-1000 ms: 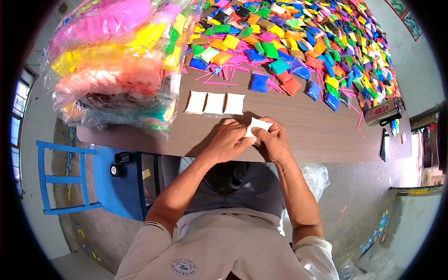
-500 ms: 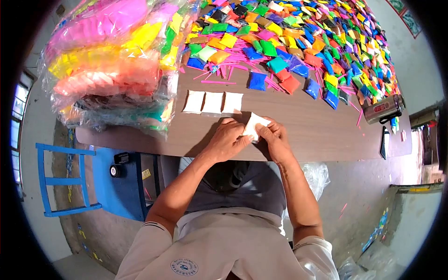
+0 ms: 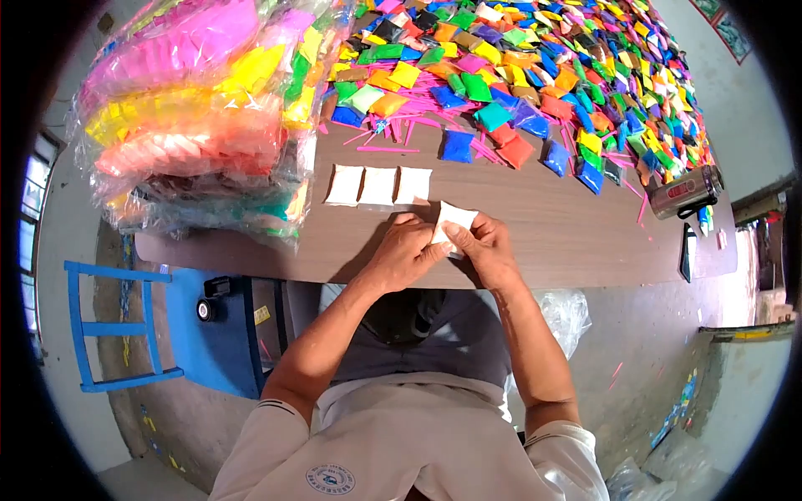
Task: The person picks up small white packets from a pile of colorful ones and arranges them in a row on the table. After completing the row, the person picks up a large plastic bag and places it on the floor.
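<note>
A small white packet [image 3: 452, 219] is held between both my hands, just above the table near its front edge. My left hand [image 3: 407, 250] pinches its left side with thumb and fingers. My right hand [image 3: 488, 249] grips the right side, its thumb pressed on the packet's face. Beyond my left hand, three similar white packets [image 3: 378, 185] lie side by side in a row on the brown table [image 3: 551, 225]. The undersides of my fingers are hidden.
Clear bags of coloured packets [image 3: 192, 125] are stacked at the table's left. Loose coloured packets [image 3: 518, 83] and pink sticks [image 3: 418, 92] heap across the back. A metal flask [image 3: 687, 192] lies at the right. A blue chair [image 3: 200, 326] stands left of my legs.
The white packet has shifted slightly left in my hands and its face shows more squarely. My right thumb has moved a little left across it.
</note>
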Demonstrator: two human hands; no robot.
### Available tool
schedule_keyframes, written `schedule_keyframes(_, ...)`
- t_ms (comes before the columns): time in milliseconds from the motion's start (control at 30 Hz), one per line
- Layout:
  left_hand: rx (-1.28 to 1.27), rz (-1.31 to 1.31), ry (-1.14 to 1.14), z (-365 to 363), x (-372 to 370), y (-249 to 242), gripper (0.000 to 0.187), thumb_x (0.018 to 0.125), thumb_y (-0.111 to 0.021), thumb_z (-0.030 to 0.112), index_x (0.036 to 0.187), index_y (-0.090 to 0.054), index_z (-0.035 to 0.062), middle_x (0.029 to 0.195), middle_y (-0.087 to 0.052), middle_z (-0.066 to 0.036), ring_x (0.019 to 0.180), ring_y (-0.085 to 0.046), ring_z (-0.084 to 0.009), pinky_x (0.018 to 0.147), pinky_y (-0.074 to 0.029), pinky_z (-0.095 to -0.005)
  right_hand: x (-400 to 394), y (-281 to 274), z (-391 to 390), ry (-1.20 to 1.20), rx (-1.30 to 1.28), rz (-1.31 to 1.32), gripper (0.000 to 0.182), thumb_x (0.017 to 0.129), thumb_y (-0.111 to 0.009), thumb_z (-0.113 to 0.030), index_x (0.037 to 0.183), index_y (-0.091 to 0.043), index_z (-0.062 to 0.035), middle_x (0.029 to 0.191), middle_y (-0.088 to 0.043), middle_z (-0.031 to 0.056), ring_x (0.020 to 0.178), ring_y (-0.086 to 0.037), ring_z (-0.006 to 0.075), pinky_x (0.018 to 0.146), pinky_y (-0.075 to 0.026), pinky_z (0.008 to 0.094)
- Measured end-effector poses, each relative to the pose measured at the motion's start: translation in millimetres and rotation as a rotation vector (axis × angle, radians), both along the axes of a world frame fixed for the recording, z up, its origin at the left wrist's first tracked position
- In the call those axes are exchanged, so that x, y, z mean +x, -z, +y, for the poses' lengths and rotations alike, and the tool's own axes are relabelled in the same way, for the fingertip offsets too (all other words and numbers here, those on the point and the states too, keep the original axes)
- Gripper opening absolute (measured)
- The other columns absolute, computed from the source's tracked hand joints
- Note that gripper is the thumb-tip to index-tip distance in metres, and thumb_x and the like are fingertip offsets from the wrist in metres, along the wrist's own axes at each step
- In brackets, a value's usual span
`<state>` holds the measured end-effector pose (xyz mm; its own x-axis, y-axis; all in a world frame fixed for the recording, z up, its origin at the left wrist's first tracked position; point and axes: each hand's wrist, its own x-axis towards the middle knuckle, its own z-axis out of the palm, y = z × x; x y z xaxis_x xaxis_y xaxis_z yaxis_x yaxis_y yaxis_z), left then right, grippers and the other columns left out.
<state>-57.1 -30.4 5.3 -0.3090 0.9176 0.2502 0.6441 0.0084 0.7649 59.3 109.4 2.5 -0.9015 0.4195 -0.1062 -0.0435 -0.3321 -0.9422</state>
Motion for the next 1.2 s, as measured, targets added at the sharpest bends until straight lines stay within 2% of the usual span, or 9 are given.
schedule_keyframes(267,0.054,0.046,-0.013,0.9,-1.5,9.2,0.038,0.097,-0.050,0.039,0.107,-0.063,0.0044,0.092,-0.063,-0.013,0.092,-0.059,-0.0299,0.089,-0.037,-0.0412,0.1,-0.9,-5.7,0.047,0.017,-0.009,0.022,0.093,-0.067,-0.012,0.108,-0.064,0.0037,0.098,-0.067,0.0034,0.086,-0.059,0.0079,0.076,-0.050,0.0253)
schedule_keyframes(367,-0.048,0.008,-0.025,0.3,-2.6,3.0,0.032,0.094,-0.053,0.035,0.101,-0.063,0.0056,0.089,-0.065,-0.012,0.091,-0.060,-0.0301,0.088,-0.039,-0.0419,1.0,-9.2,-3.6,-0.089,0.085,0.040,0.023,0.092,-0.068,-0.010,0.111,-0.064,0.0025,0.099,-0.067,0.0021,0.088,-0.059,0.0077,0.080,-0.049,0.0250)
schedule_keyframes(400,-0.009,0.024,-0.035,0.7,-2.3,6.5,0.031,0.094,-0.053,0.035,0.100,-0.063,0.0056,0.087,-0.064,-0.012,0.089,-0.060,-0.0301,0.087,-0.039,-0.0418,0.8,-9.7,-1.2,-0.122,0.116,0.020,0.024,0.091,-0.068,-0.007,0.113,-0.064,0.0013,0.100,-0.067,0.0011,0.089,-0.058,0.0077,0.081,-0.049,0.0253)
schedule_keyframes(500,0.096,0.054,-0.056,2.4,-1.9,17.9,0.029,0.092,-0.056,0.033,0.099,-0.063,0.0059,0.082,-0.062,-0.011,0.083,-0.059,-0.0301,0.085,-0.040,-0.0416,-0.2,-2.7,0.6,-0.137,-0.045,-0.028,0.024,0.090,-0.067,-0.005,0.113,-0.064,0.0024,0.100,-0.067,0.0017,0.089,-0.058,0.0085,0.081,-0.049,0.0261)
schedule_keyframes(567,0.151,0.047,-0.058,2.9,-1.7,19.3,0.027,0.092,-0.056,0.032,0.098,-0.063,0.0061,0.080,-0.061,-0.011,0.081,-0.058,-0.0298,0.084,-0.040,-0.0414,-0.9,2.1,2.4,-0.126,0.017,-0.022,0.023,0.090,-0.067,-0.004,0.112,-0.064,0.0030,0.100,-0.067,0.0019,0.088,-0.058,0.0086,0.080,-0.049,0.0259)
schedule_keyframes(700,0.055,0.027,-0.057,0.5,-3.4,14.8,0.027,0.091,-0.056,0.031,0.094,-0.064,0.0055,0.079,-0.061,-0.011,0.082,-0.058,-0.0293,0.083,-0.039,-0.0404,-1.5,-2.8,1.1,-0.117,0.036,0.002,0.021,0.092,-0.065,-0.006,0.110,-0.064,0.0037,0.098,-0.067,0.0028,0.087,-0.058,0.0089,0.079,-0.048,0.0254)
schedule_keyframes(800,0.031,0.000,-0.038,0.7,-2.7,8.3,0.029,0.093,-0.054,0.032,0.093,-0.064,0.0048,0.081,-0.063,-0.011,0.084,-0.059,-0.0295,0.083,-0.039,-0.0403,-2.4,-16.0,-4.1,-0.044,-0.141,0.022,0.019,0.093,-0.065,-0.009,0.107,-0.065,0.0032,0.096,-0.067,0.0029,0.084,-0.058,0.0081,0.075,-0.048,0.0245)
schedule_keyframes(1000,0.110,0.016,-0.017,1.5,0.5,8.6,0.040,0.098,-0.048,0.040,0.093,-0.063,0.0037,0.080,-0.060,-0.011,0.084,-0.057,-0.0287,0.086,-0.037,-0.0396,-4.9,6.7,-6.0,0.051,-0.023,0.061,0.019,0.094,-0.066,-0.012,0.106,-0.065,0.0027,0.093,-0.067,0.0019,0.079,-0.057,0.0063,0.069,-0.048,0.0231)
schedule_keyframes(1200,-0.051,-0.017,-0.008,-2.5,-4.6,5.9,0.036,0.098,-0.048,0.037,0.097,-0.064,0.0051,0.084,-0.063,-0.013,0.088,-0.059,-0.0305,0.087,-0.038,-0.0406,-3.6,-9.0,0.0,-0.046,-0.050,0.023,0.022,0.095,-0.063,-0.013,0.111,-0.063,0.0017,0.098,-0.066,0.0013,0.085,-0.057,0.0061,0.074,-0.047,0.0233)
